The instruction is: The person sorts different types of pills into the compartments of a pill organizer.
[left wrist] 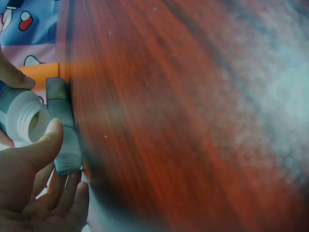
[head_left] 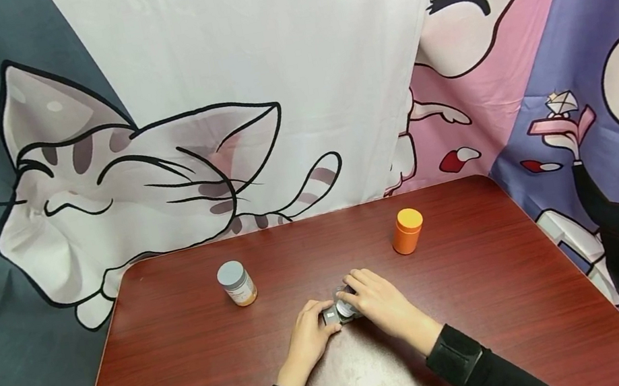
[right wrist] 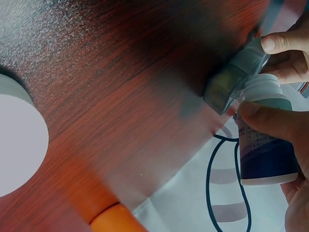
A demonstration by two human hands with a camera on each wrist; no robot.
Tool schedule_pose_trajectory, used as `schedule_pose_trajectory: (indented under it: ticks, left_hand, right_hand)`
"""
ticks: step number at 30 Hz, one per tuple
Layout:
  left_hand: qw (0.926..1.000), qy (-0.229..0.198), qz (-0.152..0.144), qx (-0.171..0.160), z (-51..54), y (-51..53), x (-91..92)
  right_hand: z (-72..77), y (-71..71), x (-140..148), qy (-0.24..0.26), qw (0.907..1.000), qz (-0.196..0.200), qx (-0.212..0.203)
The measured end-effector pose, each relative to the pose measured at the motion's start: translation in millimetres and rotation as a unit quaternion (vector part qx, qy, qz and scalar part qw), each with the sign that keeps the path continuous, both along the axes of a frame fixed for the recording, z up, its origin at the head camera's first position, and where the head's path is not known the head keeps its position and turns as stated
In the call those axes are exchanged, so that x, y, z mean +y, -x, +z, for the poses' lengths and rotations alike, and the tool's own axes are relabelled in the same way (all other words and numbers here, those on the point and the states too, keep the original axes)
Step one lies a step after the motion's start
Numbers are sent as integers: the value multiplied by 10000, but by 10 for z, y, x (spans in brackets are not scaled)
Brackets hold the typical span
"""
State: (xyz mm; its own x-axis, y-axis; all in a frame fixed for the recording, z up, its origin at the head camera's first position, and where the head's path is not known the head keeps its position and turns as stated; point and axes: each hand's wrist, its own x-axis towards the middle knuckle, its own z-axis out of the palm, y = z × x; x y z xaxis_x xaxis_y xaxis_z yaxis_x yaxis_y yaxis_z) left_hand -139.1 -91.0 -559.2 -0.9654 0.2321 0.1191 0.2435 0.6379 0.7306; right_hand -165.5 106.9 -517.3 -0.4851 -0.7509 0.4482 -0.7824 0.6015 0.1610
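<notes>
Left hand (head_left: 308, 334) pinches one end of the grey pill case (left wrist: 62, 108), thumb against fingers; right hand (head_left: 388, 306) has fingers wrapped round the uncapped bottle (right wrist: 268, 150), tipped, neck just beside the case near mid-table (head_left: 206, 381). Main risk, I'd say: spill, if the tilt gets too steep or the mouth misses a compartment. Can't tell which compartment it faces, or if neck and case touch; a bump could twist the case out of that end-only pinch. Orange bottle (head_left: 407, 231) sits well apart, low snag risk.
</notes>
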Motion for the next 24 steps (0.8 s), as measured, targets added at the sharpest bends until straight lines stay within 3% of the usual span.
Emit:
schedule_pose_trajectory:
  ticks: [14, 24]
  left_hand:
    - [10000, -27, -2, -41, -12, -3, -6]
    - [10000, -30, 42, -35, -11, -5, 2]
  right_hand:
    - [21, -4, -23, -17, 9998, 106, 148]
    - [-65, -15, 70, 364, 9977, -430, -365]
